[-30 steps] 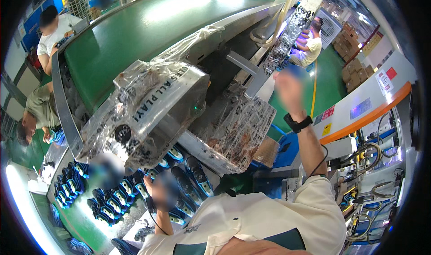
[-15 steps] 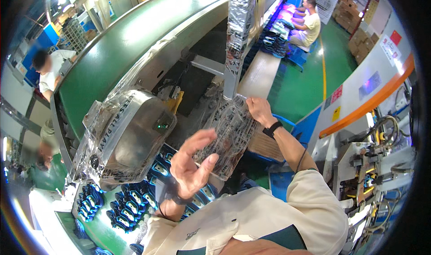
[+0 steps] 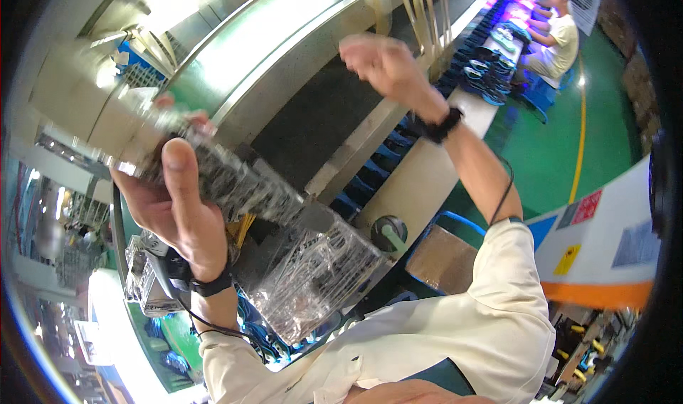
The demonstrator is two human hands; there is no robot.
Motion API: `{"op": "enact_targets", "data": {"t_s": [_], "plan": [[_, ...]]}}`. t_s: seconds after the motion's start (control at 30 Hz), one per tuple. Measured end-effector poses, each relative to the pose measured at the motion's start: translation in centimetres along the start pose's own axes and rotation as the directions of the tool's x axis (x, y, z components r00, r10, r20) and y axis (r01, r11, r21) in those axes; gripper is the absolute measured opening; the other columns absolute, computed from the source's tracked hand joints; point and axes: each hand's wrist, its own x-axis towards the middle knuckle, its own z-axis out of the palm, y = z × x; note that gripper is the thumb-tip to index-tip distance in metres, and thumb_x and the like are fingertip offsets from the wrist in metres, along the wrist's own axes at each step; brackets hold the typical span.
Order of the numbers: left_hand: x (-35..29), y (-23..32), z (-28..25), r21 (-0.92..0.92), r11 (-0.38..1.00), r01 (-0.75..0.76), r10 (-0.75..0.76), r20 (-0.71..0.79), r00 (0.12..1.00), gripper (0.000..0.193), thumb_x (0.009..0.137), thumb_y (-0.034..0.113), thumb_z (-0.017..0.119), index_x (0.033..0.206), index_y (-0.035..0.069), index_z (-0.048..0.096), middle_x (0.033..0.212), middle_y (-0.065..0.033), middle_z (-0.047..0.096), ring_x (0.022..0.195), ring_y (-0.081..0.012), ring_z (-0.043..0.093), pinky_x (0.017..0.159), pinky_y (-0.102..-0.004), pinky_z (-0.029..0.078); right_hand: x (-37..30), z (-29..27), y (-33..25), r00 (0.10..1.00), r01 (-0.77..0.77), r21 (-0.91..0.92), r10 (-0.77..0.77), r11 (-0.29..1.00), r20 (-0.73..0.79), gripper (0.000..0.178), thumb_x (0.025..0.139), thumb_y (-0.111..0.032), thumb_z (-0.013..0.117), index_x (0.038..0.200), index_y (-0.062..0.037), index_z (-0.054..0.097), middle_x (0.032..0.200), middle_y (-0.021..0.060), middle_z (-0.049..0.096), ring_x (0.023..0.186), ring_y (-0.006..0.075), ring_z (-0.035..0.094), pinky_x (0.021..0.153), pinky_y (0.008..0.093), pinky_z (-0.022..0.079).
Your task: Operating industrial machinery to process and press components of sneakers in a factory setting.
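My left hand point(image 3: 178, 215) is wrapped round a metal post point(image 3: 260, 187) covered in clear plastic film, thumb on the near side and fingertips showing beyond it. This post slants from the upper left down to a box-shaped metal housing point(image 3: 320, 283), wrapped in the same crinkled film, in front of my torso. My right hand point(image 3: 391, 73) is raised over the far side of the conveyor frame, near some hanging pale straps point(image 3: 423, 19). Motion smears its fingers, and nothing can be made out in them.
A green conveyor belt point(image 3: 203, 76) runs along the far left. Shoes point(image 3: 487, 73) line a bench at the right, where a person point(image 3: 558, 44) sits. Near my right elbow are a cardboard box point(image 3: 441, 258) in a blue frame and a round dark object point(image 3: 389, 233).
My left hand has gone from open in the air to gripping the wrapped post. The right hand has left the housing's edge and risen away. The whole view has swung and tilted.
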Motion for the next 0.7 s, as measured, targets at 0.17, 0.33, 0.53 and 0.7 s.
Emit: {"op": "enact_targets", "data": {"t_s": [0.17,0.33,0.53,0.7], "plan": [[-1.6,0.8,1.3,0.258,0.965,-0.049,0.113,-0.238,0.965,0.053,0.09,0.027,0.069,0.124,-0.007,0.047,0.109,-0.0195,0.061,0.079,-0.0198,0.062,0.074,-0.0326,0.049,14.2,-3.2,8.2,0.982,-0.023,-0.335,-0.042,0.942,-0.186,0.042,0.089,-0.022,0.059,0.125,-0.0012,0.056,0.105,0.0199,0.067,0.094,0.0336,0.064,0.084,0.0429,0.052],[-2.6,1.8,1.5,0.415,0.909,-0.03,0.16,-0.281,0.946,0.064,0.09,0.035,0.066,0.131,-0.007,0.042,0.1,-0.0161,0.057,0.074,-0.0177,0.059,0.069,-0.0313,0.049,23.7,-10.3,22.0,0.977,-0.057,-0.516,-0.058,0.855,-0.204,0.058,0.079,-0.018,0.068,0.131,0.001,0.049,0.116,0.0232,0.061,0.107,0.041,0.059,0.091,0.045,0.049],[-4.5,4.2,1.8,0.386,0.922,0.035,0.051,-0.21,0.976,0.083,0.09,0.04,0.063,0.152,0.004,0.02,0.11,-0.008,0.047,0.081,-0.0137,0.052,0.069,-0.0294,0.048,30.8,-21.4,34.4,0.996,-0.08,-0.652,0.033,0.754,-0.083,0.078,0.083,-0.05,0.069,0.14,-0.0006,0.048,0.14,0.0236,0.051,0.134,0.0335,0.045,0.112,0.0427,0.032],[-5.3,5.0,2.7,0.425,0.905,0.031,0.094,-0.27,0.958,0.093,0.092,0.042,0.061,0.15,-0.004,0.007,0.096,-0.0139,0.048,0.071,-0.0201,0.06,0.056,-0.0326,0.059,36.1,-25.6,42.5,1.0,0.013,-0.868,-0.021,0.497,0.003,0.104,0.081,-0.054,0.068,0.153,0.0023,0.018,0.158,0.0254,0.024,0.148,0.0329,0.02,0.121,0.0384,0.015]]}}
